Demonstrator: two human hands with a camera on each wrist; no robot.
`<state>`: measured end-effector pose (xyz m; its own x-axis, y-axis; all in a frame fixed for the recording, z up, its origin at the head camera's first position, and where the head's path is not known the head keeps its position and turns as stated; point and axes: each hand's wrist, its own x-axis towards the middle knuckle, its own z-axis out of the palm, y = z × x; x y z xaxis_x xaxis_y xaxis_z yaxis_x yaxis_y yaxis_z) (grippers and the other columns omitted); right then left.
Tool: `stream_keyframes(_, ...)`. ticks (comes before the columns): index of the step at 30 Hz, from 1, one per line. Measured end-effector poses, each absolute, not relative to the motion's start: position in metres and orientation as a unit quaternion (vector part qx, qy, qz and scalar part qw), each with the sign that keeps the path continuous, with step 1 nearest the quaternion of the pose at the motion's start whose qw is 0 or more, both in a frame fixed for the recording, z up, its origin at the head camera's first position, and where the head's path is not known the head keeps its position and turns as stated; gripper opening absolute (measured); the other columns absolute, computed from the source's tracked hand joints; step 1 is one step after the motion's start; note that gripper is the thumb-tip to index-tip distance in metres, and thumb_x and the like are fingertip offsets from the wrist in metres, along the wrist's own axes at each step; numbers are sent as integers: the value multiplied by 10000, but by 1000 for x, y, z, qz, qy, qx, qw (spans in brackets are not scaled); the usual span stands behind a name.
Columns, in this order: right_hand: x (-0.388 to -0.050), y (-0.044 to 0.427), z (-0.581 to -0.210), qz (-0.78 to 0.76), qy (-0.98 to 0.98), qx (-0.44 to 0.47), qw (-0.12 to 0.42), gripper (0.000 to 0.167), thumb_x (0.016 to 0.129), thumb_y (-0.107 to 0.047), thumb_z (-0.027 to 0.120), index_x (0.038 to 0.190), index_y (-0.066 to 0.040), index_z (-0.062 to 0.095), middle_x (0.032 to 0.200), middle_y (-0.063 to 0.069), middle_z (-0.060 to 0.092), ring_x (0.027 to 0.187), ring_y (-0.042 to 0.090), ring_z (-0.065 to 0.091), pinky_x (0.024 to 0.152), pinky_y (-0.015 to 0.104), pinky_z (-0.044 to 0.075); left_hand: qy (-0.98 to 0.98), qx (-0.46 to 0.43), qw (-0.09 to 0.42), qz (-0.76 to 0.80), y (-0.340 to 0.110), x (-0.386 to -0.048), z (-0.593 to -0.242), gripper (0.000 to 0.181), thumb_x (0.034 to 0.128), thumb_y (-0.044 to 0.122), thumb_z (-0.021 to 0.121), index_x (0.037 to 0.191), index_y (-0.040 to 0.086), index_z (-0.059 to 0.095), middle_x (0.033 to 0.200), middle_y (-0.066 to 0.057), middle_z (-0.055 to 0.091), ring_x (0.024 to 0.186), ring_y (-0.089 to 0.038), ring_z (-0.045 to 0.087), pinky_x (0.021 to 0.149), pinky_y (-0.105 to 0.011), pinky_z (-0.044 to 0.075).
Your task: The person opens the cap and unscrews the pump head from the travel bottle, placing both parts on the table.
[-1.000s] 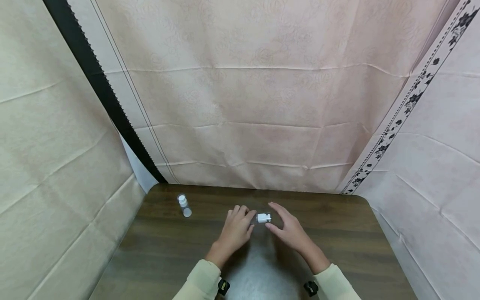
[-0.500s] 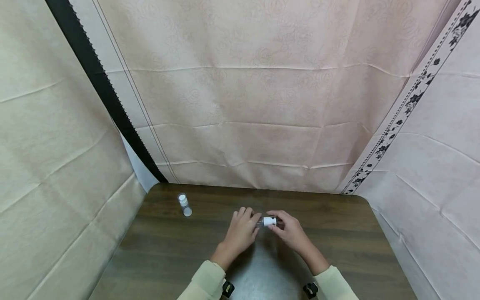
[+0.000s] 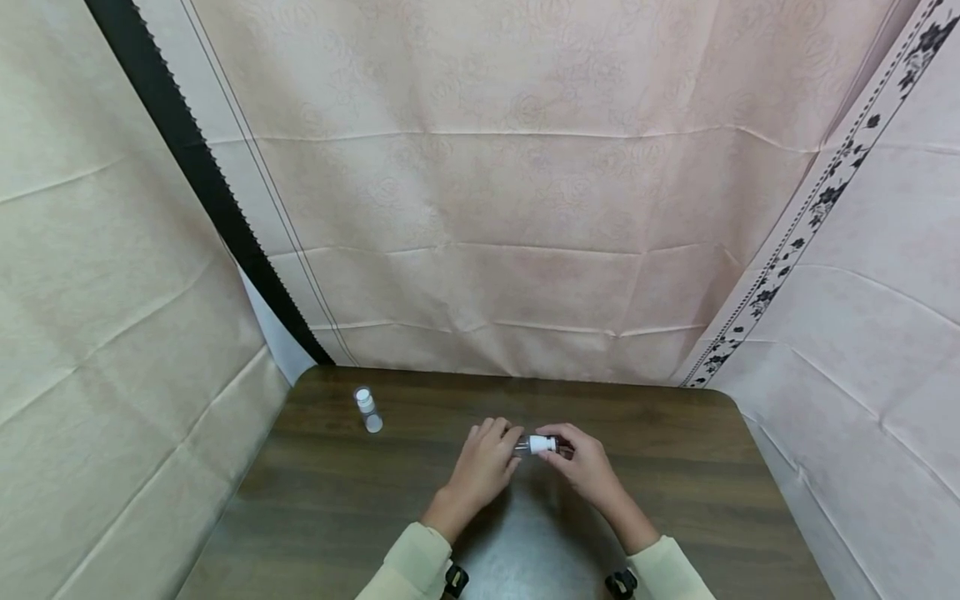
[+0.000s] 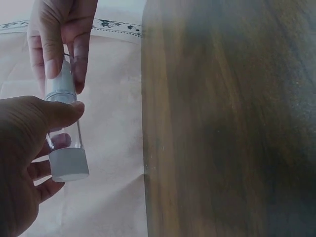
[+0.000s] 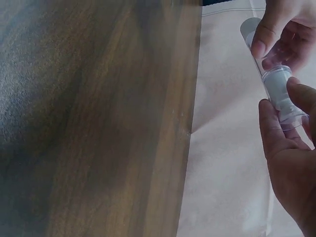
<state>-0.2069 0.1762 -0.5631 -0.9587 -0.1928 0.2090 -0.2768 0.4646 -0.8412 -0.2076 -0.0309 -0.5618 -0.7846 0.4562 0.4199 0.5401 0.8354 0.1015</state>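
Observation:
Between my two hands is a small clear bottle with a white base and a white neck part at the opposite end. My left hand grips the clear body, its thumb laid across the side in the left wrist view. At the neck end, my right hand pinches the bottle between thumb and fingers. A clear cap-like rim shows beside the right fingers; they partly hide it. The bottle lies roughly level across the head view, base toward the left hand.
A similar clear bottle with white ends is at the back left of the brown wooden table. Pale cloth hangs behind the table's far edge and along both sides. Dark wrist cameras sit at the cuffs.
A second ago the right hand was spread beside the bottle's neck end; it has since closed on that end. The left hand and bottle have shifted slightly right. The other bottle stays put.

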Motion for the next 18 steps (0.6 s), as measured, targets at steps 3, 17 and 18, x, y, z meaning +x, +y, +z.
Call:
stream_keyframes(3,-206,177,-564,499,-854,139,49,307,863,-62,824,1141,-165,746,1105,27,726,994,178,691,831,270,601,-937,-269,196,-105,-31,-207,-561,427,870,288,851,1240,129,708,1121,-3,682,995,-170,626,808,-331,497)
stream_keyframes(17,-203,177,-566,509,-849,131,61,299,849,-77,836,1125,-166,762,1092,27,740,970,164,687,809,247,598,-921,-295,238,-91,-36,-207,-564,427,841,265,879,1211,119,722,1112,-6,718,994,-158,663,781,-309,529)
stream_keyframes(18,-203,177,-566,509,-848,132,63,300,847,-78,838,1123,-169,763,1092,26,742,964,160,686,805,240,597,-920,-297,240,-91,-36,-207,-564,423,843,266,878,1210,124,724,1109,-2,721,990,-153,663,780,-306,528)
